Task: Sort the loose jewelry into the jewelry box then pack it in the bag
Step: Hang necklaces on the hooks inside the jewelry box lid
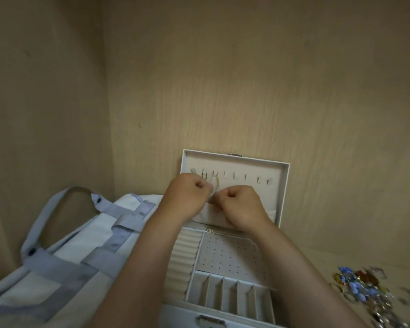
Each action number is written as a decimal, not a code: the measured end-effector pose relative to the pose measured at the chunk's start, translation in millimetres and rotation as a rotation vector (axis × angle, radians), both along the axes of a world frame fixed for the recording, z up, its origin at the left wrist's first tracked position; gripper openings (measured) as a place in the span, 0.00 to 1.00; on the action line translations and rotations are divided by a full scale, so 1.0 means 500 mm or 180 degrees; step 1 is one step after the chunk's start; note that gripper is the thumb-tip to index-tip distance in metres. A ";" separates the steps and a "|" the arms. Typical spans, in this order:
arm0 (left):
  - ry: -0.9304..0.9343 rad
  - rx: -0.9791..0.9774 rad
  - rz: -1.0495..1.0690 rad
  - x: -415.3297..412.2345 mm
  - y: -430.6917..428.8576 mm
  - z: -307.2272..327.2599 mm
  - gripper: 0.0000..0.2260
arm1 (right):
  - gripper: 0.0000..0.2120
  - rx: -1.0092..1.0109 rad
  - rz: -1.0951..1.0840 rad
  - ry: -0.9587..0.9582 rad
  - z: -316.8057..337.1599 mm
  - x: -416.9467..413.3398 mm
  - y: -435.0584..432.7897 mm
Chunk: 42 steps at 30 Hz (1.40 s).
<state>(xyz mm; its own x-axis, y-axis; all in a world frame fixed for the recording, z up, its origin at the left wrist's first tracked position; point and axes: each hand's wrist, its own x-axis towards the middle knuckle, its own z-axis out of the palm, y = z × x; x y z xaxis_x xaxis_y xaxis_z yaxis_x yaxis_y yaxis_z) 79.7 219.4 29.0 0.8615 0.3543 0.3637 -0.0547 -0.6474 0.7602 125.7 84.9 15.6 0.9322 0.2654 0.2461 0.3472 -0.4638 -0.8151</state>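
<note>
Grip on chain [216, 185], between left hand [187, 194], right hand [238, 205], at lid [279, 188]

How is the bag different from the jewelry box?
The bag is soft fabric with grey-blue straps; the jewelry box is stiff, with beige padded compartments. The bag lies flat; the jewelry box stands open, lid upright. No hand holds the bag; the left hand and right hand pinch a thin chain at the jewelry box's lid. Both are pale and sit side by side.

The loose jewelry [365, 290] is blurred and cut by the right edge. The curled fingers [202, 185] hide what they pinch, perhaps a thin chain [216, 183]. The bag [64, 256] runs off the lower left edge.
</note>
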 end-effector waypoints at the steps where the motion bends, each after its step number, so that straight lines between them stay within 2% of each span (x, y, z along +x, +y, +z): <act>1: 0.0081 -0.0040 -0.0201 -0.006 -0.001 0.006 0.09 | 0.13 0.0224 0.0147 0.0197 0.003 -0.005 -0.002; 6: 0.0148 0.0114 -0.0572 -0.024 0.008 0.025 0.08 | 0.13 0.0642 0.0991 0.1017 0.020 -0.031 -0.011; 8: 0.0195 0.0113 -0.0586 -0.028 0.013 0.029 0.08 | 0.10 0.0610 0.1182 0.1126 0.022 -0.032 -0.016; 11: 0.0192 0.0068 -0.0488 -0.029 0.015 0.025 0.07 | 0.08 0.0172 0.1061 0.0893 0.026 -0.024 -0.027; 15: 0.0366 -0.0158 -0.0493 -0.025 0.009 0.008 0.08 | 0.10 -0.0266 0.0888 0.0208 0.050 -0.010 -0.053; 19: 0.0654 -0.0191 -0.0761 -0.026 -0.017 -0.003 0.08 | 0.10 -0.0111 0.0858 0.0036 0.069 -0.002 -0.070; 23: 0.0856 -0.0566 -0.1108 -0.026 -0.045 -0.015 0.07 | 0.08 -0.0005 0.0698 -0.0083 0.066 0.006 -0.075; 32: 0.0585 -0.0626 -0.1152 -0.038 -0.037 -0.003 0.05 | 0.06 0.0593 0.0744 0.0164 0.066 -0.001 -0.078; 38: 0.0211 -0.0465 -0.0757 -0.029 -0.018 0.006 0.04 | 0.07 -0.0143 0.1145 0.0668 0.048 -0.005 -0.080; 42: 0.0046 -0.0151 -0.0833 -0.029 -0.015 0.013 0.04 | 0.05 -0.0095 0.1310 0.0750 0.026 -0.010 -0.058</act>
<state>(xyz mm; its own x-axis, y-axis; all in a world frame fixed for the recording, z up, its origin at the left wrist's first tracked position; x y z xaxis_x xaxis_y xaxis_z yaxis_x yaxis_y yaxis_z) 65.4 211.7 35.5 0.9310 0.1350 0.3391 -0.2046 -0.5763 0.7912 120.8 56.1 28.8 0.7775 0.6283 0.0271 0.3142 -0.3509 -0.8821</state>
